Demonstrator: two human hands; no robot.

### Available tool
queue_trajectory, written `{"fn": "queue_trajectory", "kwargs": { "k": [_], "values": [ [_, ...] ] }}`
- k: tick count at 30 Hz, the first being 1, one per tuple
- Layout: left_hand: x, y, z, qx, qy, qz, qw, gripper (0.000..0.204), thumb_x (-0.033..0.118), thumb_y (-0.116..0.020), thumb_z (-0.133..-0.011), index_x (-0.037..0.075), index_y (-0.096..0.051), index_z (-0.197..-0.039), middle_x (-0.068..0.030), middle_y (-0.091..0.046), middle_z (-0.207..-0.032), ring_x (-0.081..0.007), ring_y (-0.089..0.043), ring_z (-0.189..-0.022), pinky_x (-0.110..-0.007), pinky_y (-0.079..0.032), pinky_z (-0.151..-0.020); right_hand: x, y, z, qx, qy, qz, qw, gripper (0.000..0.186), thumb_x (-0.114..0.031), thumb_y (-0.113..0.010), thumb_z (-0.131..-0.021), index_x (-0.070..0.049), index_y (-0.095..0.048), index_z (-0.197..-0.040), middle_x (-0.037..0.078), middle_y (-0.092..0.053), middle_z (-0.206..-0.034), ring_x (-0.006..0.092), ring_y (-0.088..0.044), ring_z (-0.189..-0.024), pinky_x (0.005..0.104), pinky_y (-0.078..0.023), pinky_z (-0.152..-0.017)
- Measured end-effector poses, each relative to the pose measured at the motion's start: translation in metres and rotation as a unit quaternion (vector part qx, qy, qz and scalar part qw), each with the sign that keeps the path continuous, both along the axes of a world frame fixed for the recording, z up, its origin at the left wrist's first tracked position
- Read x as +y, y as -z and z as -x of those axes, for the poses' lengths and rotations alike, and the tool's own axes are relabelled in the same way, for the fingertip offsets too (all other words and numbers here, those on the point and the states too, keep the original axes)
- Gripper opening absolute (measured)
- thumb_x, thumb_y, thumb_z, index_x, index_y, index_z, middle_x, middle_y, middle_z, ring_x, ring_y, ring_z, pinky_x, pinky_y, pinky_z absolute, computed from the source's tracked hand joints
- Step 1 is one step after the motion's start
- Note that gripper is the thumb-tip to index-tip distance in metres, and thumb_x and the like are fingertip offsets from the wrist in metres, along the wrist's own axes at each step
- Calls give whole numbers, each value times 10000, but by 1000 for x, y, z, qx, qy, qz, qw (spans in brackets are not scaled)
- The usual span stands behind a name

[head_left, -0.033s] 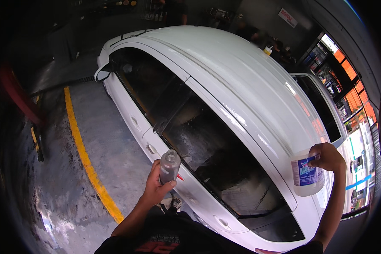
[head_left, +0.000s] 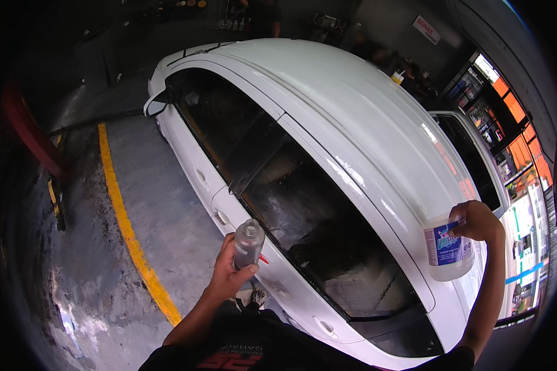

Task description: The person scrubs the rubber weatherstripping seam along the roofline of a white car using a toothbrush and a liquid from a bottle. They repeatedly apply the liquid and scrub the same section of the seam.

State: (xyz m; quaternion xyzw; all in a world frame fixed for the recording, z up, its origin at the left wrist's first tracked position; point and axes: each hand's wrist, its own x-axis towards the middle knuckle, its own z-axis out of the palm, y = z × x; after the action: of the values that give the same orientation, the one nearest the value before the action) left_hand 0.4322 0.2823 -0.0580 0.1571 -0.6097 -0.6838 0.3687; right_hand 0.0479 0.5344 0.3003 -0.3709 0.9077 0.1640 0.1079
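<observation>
My left hand (head_left: 226,278) is closed around a small clear bottle (head_left: 249,248), upright, with its uncapped mouth facing up. A thin red piece (head_left: 264,259) sticks out beside that bottle near my thumb; what it belongs to is hidden. Off to the right, my right hand (head_left: 478,224) grips a large translucent jug (head_left: 457,271) with a blue and white label near its top. The jug hangs nearly upright beside the rear of a white car (head_left: 353,123), apart from the small bottle. How full either container is, I cannot tell.
The car's dark side windows (head_left: 328,213) and wing mirror (head_left: 156,105) face me. A yellow floor line (head_left: 120,216) and a red post (head_left: 31,136) are on the left. Beyond the roof stands a yellow-and-white container (head_left: 397,78). Another person (head_left: 263,21) is in the dim background.
The jug sits slightly higher in the view. The car and floor line have shifted a little to the right in the upper view. Both hands keep their grip.
</observation>
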Motion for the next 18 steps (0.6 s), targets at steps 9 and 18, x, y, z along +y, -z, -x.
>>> {"fn": "queue_trajectory", "kwargs": {
  "k": [9,18],
  "values": [
    [-22,-7,-76,-54,-164,3,985,628,240,-745,-866,-7,-522,-1398,-120,-526,-1292,-228,-549,-1220,-366,-433,-1055,-206,4,40,-1,-174,131,976,304,-166,-905,-756,-55,-778,-1008,142,-773,-961,297,-742,-920,398,-555,-862],
    [-23,-22,-76,-26,-210,11,977,710,280,-745,-890,8,-452,-1477,-149,-644,-1307,-204,-636,-1142,-350,-508,-994,-208,33,84,24,-181,518,836,297,-219,-823,-902,18,-695,-1028,165,-743,-909,217,-698,-838,362,-524,-787]
  ]
}}
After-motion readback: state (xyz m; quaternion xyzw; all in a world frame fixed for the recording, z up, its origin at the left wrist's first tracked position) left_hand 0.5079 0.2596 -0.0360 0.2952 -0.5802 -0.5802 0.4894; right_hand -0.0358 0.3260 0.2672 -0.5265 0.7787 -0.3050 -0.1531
